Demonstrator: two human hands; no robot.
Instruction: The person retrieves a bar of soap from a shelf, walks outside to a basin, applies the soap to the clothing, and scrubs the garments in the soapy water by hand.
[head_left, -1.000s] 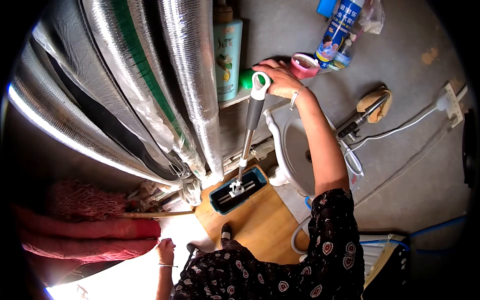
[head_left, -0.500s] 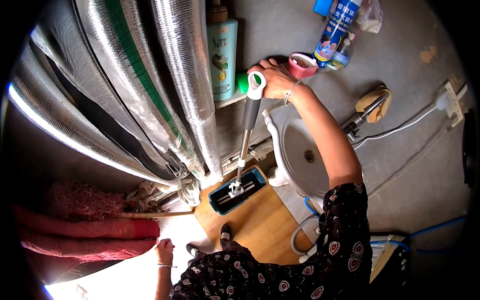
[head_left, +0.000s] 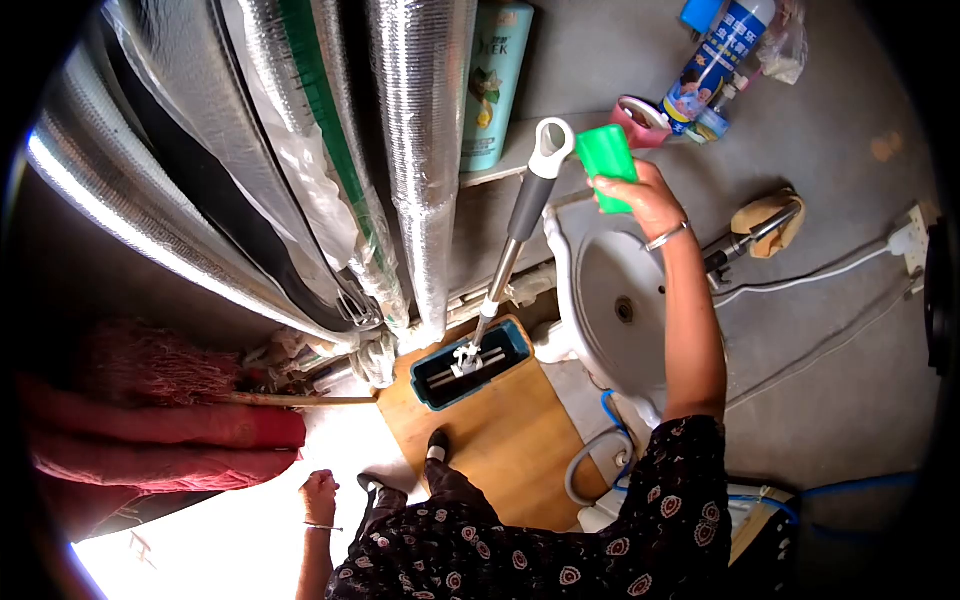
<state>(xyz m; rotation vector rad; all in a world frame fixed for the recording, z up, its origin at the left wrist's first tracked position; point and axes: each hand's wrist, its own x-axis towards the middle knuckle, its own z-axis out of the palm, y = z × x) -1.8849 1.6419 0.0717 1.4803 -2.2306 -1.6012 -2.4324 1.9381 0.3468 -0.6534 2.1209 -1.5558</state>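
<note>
Two hands show. Left hand (head_left: 320, 497): well apart from the washbasin (head_left: 605, 285), fingers curled; cannot tell whether anything is held. Right hand (head_left: 643, 200): pinches the green block (head_left: 603, 158), raised near the washbasin's far end. Grey-gripped pole (head_left: 533, 203): tilted, beside the washbasin. Pink cup (head_left: 640, 123): beyond the washbasin.

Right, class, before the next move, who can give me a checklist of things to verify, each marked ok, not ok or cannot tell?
1. Right hand grips the green object: ok, thumb across its lower part.
2. Green object is clear of the long-handled tool: cannot tell; they look side by side, and any gap is unclear.
3. Left hand is empty: cannot tell; its fingers are curled.
4. Tool's lower end sits inside the bucket: ok.
5. Drain of the washbasin is in view: ok, nothing covers it.
</note>
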